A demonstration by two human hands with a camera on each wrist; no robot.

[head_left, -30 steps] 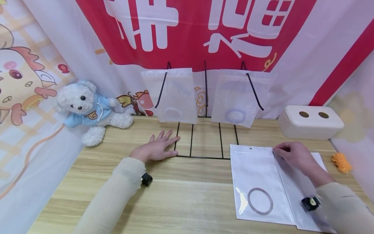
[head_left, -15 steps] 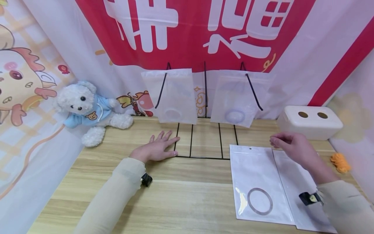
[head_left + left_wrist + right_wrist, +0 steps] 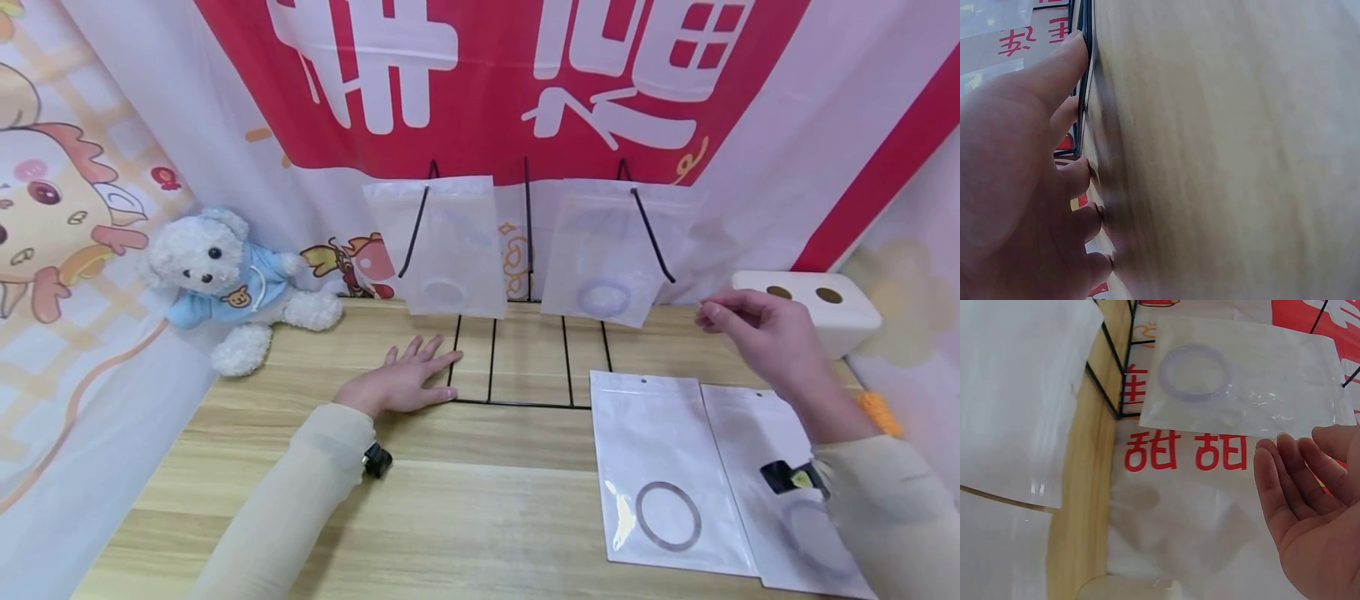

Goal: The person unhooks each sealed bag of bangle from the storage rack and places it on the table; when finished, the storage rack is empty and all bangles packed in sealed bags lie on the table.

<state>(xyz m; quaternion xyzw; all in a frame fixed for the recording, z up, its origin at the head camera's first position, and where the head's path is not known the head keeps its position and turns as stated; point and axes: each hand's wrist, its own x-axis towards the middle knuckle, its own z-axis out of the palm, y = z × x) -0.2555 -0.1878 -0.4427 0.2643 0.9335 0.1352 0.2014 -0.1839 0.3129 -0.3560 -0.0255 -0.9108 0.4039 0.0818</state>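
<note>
My left hand (image 3: 397,379) rests spread on the table, its fingers and thumb on the left side of the black wire rack's base (image 3: 525,405). In the left wrist view, its fingertips touch the tabletop. A pale zip bag with a whitish ring (image 3: 453,237) hangs on the rack's left hook. From the right hook hangs another zip bag with a pale purple ring (image 3: 592,250), also seen in the right wrist view. My right hand (image 3: 780,337) is raised right of that bag, with loosely bent fingers and nothing visible in them; the right wrist view shows its palm (image 3: 1316,544).
Two white zip bags lie side by side at the right: one with a mauve ring (image 3: 652,442), the other (image 3: 750,475) partly under my right forearm. A white box with holes (image 3: 840,321), orange yarn (image 3: 879,414) and a plush bear (image 3: 225,279) stand around.
My right hand has left the top edge of the right-hand bag on the table and moved up and away toward the white box. The left hand stays put.
</note>
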